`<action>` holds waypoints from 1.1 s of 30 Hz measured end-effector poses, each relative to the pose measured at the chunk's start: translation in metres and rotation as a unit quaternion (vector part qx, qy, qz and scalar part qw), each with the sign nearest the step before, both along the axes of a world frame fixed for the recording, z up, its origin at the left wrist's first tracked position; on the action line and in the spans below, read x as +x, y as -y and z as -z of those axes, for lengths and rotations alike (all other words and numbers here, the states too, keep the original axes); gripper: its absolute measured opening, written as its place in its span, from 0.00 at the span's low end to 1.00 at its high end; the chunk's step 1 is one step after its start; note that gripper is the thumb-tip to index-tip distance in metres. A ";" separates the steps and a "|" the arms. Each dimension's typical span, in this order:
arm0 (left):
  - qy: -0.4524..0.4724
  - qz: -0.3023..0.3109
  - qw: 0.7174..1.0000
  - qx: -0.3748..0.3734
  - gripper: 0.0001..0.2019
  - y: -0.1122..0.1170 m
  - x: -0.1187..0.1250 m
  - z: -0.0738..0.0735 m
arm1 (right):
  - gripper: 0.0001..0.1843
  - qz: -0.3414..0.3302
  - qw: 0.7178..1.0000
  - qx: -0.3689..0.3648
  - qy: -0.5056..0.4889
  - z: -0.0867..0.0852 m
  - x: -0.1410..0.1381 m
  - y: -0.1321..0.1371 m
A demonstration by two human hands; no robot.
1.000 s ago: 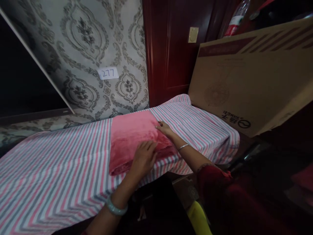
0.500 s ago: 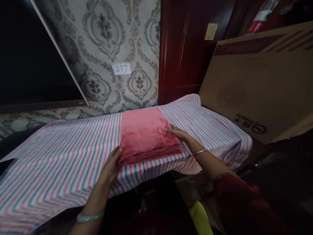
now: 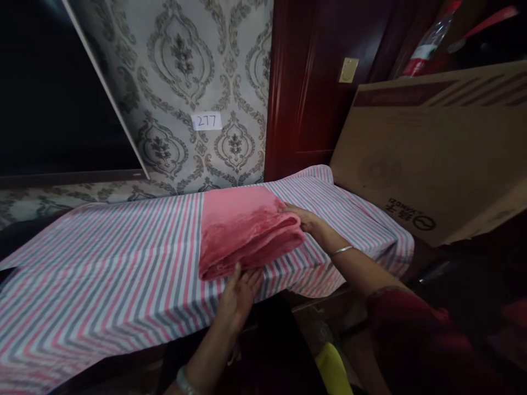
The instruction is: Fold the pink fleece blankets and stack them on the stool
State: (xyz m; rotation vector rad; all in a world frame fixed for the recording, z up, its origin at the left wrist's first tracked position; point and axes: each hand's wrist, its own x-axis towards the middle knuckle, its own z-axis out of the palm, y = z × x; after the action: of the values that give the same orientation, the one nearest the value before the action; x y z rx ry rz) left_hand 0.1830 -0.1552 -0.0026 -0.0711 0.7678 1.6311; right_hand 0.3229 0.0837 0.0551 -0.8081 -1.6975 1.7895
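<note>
A folded pink fleece blanket (image 3: 242,225) lies across a table covered with a pink, grey and white striped cloth (image 3: 115,263). My left hand (image 3: 241,293) rests against the blanket's near edge, fingers stretched along the lower fold. My right hand (image 3: 307,219) has its fingers closed on the blanket's right edge, whose near right corner is raised a little off the cloth. A bangle shows on each wrist.
A large cardboard box (image 3: 436,153) leans at the table's right end. Patterned wallpaper with a small "277" label (image 3: 206,121) stands behind, next to a dark red wooden door (image 3: 313,82). A dark screen (image 3: 53,93) fills the upper left. A plastic bottle (image 3: 426,44) sits behind the box.
My left hand slid from the blanket's near left corner to the middle of its near edge. The right hand has gripped the right edge and raised that corner slightly.
</note>
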 end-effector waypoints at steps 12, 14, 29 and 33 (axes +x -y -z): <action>0.014 -0.052 0.986 0.157 0.23 -0.026 0.032 -0.062 | 0.45 0.094 0.989 -0.019 -0.111 0.007 0.006 0.076; 0.020 -0.077 0.988 0.135 0.19 -0.021 0.030 -0.066 | 0.50 0.097 0.987 -0.025 -0.127 0.013 0.008 0.092; -0.145 -0.120 0.982 -0.031 0.13 0.002 -0.012 -0.086 | 0.43 0.100 0.952 -0.251 -0.143 0.038 0.013 0.109; -0.206 -0.111 0.968 -0.089 0.20 0.050 -0.061 -0.099 | 0.25 0.079 0.930 -0.310 -0.181 0.048 0.003 0.102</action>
State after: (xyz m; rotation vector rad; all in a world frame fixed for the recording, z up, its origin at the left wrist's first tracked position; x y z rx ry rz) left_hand 0.1220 -0.2055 0.0965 0.0590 1.2615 1.8112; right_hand 0.3264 -0.0180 0.0070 -0.7654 -0.8073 2.2185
